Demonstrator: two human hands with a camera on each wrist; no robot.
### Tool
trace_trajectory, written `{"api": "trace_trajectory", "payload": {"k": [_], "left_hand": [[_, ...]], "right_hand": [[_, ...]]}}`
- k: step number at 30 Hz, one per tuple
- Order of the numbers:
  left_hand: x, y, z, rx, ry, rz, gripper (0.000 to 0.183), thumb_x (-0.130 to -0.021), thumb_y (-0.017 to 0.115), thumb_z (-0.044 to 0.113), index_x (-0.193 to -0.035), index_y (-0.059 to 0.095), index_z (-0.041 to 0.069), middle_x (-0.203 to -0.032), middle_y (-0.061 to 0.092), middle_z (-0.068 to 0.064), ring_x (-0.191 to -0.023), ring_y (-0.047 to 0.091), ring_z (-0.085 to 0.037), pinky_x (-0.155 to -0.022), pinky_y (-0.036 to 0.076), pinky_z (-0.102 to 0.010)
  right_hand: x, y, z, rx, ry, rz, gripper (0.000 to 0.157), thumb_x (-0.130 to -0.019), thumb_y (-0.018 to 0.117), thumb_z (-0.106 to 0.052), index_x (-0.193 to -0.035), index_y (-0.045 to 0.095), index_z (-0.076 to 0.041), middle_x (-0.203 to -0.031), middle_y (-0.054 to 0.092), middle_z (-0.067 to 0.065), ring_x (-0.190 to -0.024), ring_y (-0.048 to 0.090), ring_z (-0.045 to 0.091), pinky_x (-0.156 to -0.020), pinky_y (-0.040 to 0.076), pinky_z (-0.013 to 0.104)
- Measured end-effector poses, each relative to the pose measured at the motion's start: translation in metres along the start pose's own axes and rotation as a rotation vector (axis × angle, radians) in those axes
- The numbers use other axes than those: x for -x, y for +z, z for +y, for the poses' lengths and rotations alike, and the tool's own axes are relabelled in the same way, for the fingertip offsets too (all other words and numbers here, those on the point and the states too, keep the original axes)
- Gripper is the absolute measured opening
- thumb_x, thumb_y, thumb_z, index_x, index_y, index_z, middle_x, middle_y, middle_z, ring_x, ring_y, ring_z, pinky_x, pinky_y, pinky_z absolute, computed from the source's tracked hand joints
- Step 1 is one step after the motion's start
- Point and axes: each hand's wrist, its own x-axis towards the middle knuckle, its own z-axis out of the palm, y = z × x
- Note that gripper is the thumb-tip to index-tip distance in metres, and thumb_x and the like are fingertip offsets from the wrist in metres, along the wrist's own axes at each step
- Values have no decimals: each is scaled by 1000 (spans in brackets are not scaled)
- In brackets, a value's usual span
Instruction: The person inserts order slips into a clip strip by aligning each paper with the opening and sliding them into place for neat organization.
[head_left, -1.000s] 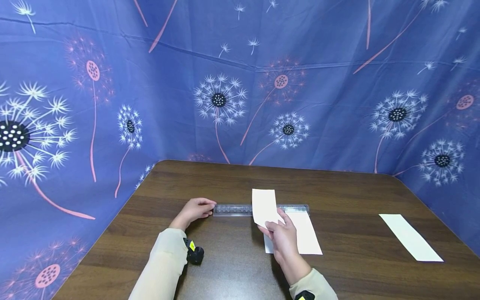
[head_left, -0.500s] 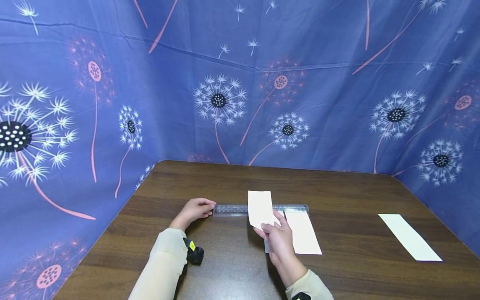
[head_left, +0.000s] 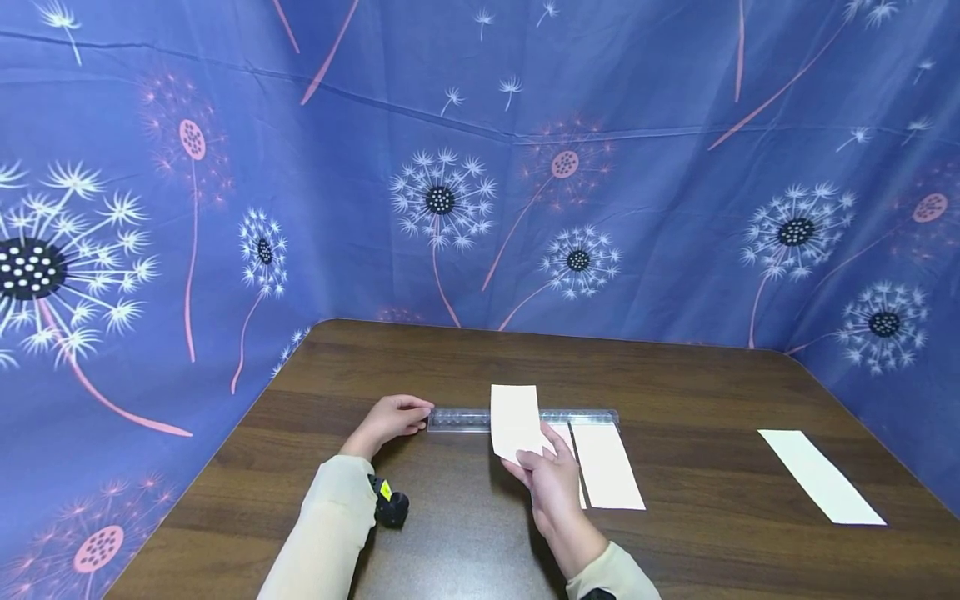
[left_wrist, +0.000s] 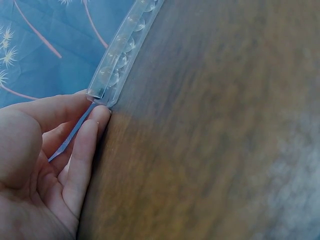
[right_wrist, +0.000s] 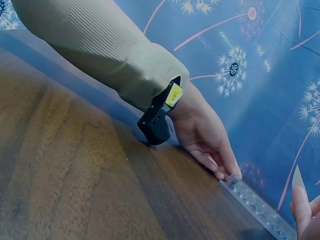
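My left hand (head_left: 390, 423) pinches the left end of a long clear plastic strip (head_left: 459, 420) lying on the table. Close up in the left wrist view, the strip (left_wrist: 122, 57) shows a row of round bumps, and my fingertips are at its end. My right hand (head_left: 553, 483) holds a white paper piece (head_left: 514, 417) between thumb and fingers, raised in front of the strip's middle. Two white paper pieces lie side by side at the strip's right part; the right one (head_left: 609, 467) shows well, the other is partly hidden by my right hand.
A separate white paper strip (head_left: 821, 477) lies on the right side of the brown wooden table (head_left: 705, 392). Blue dandelion-print cloth (head_left: 660, 167) hangs behind the table and along its sides. A small black camera (head_left: 390, 507) sits on my left wrist.
My right hand has moved left with the paper piece, uncovering the dark gap between the two pieces on the table. The left hand and the clear strip stay in place.
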Motion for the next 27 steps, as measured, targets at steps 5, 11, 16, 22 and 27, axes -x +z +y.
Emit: {"api": "trace_trajectory", "payload": {"k": [5, 11, 16, 22, 27], "left_hand": [[0, 0, 0, -4, 4, -7, 19, -91, 61, 8, -104, 68, -3, -92, 66, -7, -75, 63, -14, -73, 53, -30], [1, 0, 0, 2, 8, -9, 19, -90, 61, 7, -105, 67, -4, -89, 66, -6, -73, 62, -13, -72, 53, -29], [1, 0, -1, 2, 20, -11, 20, -90, 61, 6, -105, 66, -6, -89, 66, -7, -73, 61, -13, -71, 53, -28], [0, -1, -1, 22, 20, -15, 21, -90, 60, 6, -106, 66, -6, -91, 67, -8, -74, 62, -13, -72, 53, -28], [0, -1, 0, 29, 29, -18, 21, -90, 60, 6, -106, 65, -8, -90, 67, -8, -73, 62, -12, -71, 53, -27]], "right_hand": [[2, 4, 2, -11, -2, -6, 63, -81, 44, 17, -140, 25, 7, -101, 46, 18, -75, 54, 14, -74, 54, 31], [7, 9, 3, -19, -1, -27, 64, -81, 44, 17, -141, 23, 7, -108, 40, 21, -68, 47, 9, -75, 53, 30], [10, 12, 5, -24, 6, -37, 65, -82, 44, 16, -142, 20, 6, -120, 31, 27, -63, 39, 6, -76, 53, 29], [11, 15, 9, -19, 11, -35, 65, -83, 44, 16, -142, 19, 6, -114, 40, 24, -67, 47, 9, -75, 53, 30], [12, 17, 11, -10, 10, -45, 64, -84, 44, 15, -141, 18, 8, -114, 47, 25, -80, 59, 15, -75, 53, 30]]}}
